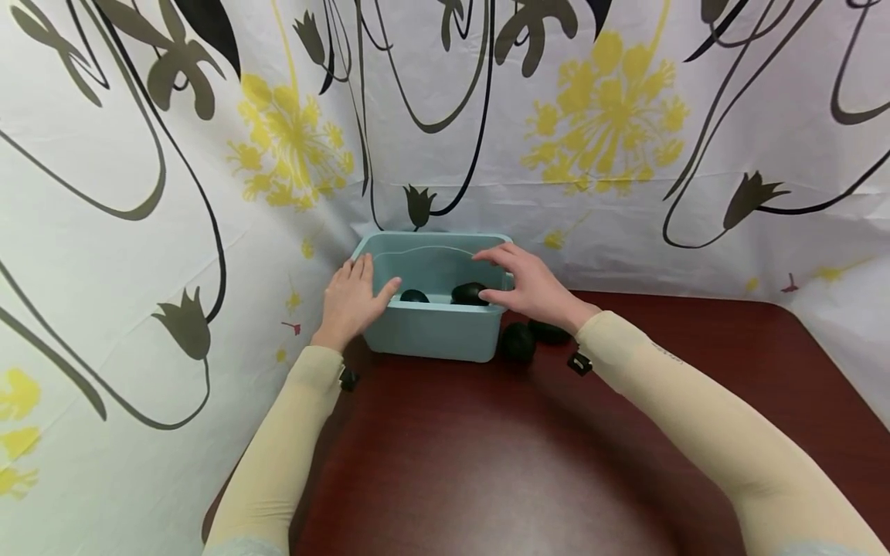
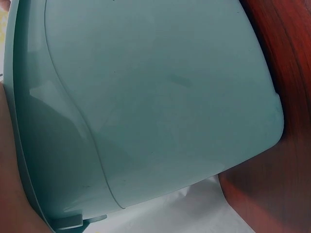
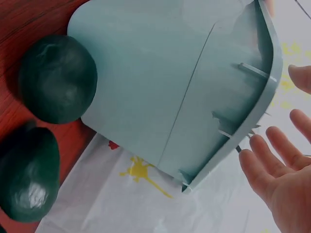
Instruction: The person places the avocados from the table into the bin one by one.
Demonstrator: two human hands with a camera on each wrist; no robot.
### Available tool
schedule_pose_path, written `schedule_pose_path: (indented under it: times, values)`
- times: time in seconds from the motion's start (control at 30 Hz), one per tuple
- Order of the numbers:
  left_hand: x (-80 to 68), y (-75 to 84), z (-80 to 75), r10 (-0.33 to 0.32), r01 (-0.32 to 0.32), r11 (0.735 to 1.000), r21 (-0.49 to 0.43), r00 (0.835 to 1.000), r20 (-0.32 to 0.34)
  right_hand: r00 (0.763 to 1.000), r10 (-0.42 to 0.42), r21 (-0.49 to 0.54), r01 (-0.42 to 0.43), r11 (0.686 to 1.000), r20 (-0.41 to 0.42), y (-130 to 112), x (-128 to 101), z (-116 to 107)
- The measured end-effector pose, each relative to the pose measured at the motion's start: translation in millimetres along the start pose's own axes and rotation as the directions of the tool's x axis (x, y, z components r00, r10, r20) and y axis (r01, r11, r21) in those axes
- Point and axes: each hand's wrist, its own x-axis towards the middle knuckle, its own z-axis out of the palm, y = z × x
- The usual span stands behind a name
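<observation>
A light blue plastic bin (image 1: pixel 431 332) stands on the table by the patterned cloth. Two dark green avocados show inside it, one at the left (image 1: pixel 414 296) and one at the right (image 1: pixel 469 294). My left hand (image 1: pixel 353 301) rests at the bin's left rim with its fingers extended and thumb spread. Over the right rim hovers my right hand (image 1: pixel 531 284), fingers apart and loosely bent, holding nothing in the right wrist view. Beside the bin's right wall lie two more avocados, a rounder one (image 3: pixel 58 78) and a longer one (image 3: pixel 30 174).
The dark red wooden table (image 1: pixel 542 463) stretches forward and right of the bin. A white cloth (image 1: pixel 445 162) with yellow flowers and dark stems hangs behind and along the left side, close to the bin.
</observation>
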Motion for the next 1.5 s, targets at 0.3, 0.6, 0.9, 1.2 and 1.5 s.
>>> schedule_pose_path:
  times: [0.3, 0.6, 0.9, 1.2, 1.5]
  values:
    - [0.0, -1.5, 4.8, 0.005, -0.004, 1.000, 0.018, 1.000, -0.011, 0.997, -0.021, 0.001, 0.021, 1.000, -0.077, 2.8, -21.3, -8.1]
    - [-0.4, -0.4, 4.3, 0.002, -0.002, 1.000, 0.013, 1.000, -0.017, 0.990, -0.036, 0.004, 0.037, 0.999, -0.137, 10.0, -43.2, -11.7]
    - [-0.9, -1.2, 4.8, 0.000, 0.000, 1.000, 0.011, 1.000, -0.014, 0.988, 0.014, -0.005, -0.015, 1.000, -0.152, 24.4, -67.4, -5.3]
    - [-1.2, -0.8, 3.6, -0.011, 0.011, 1.000, 0.019, 1.000, -0.006, 0.991, 0.099, 0.047, -0.094, 0.994, -0.095, 39.7, -83.3, 11.1]
    - [-1.6, -0.1, 3.2, 0.001, -0.001, 1.000, 0.010, 1.000, -0.026, 0.986, 0.159, 0.033, -0.158, 0.987, -0.038, 50.6, -93.4, 28.8]
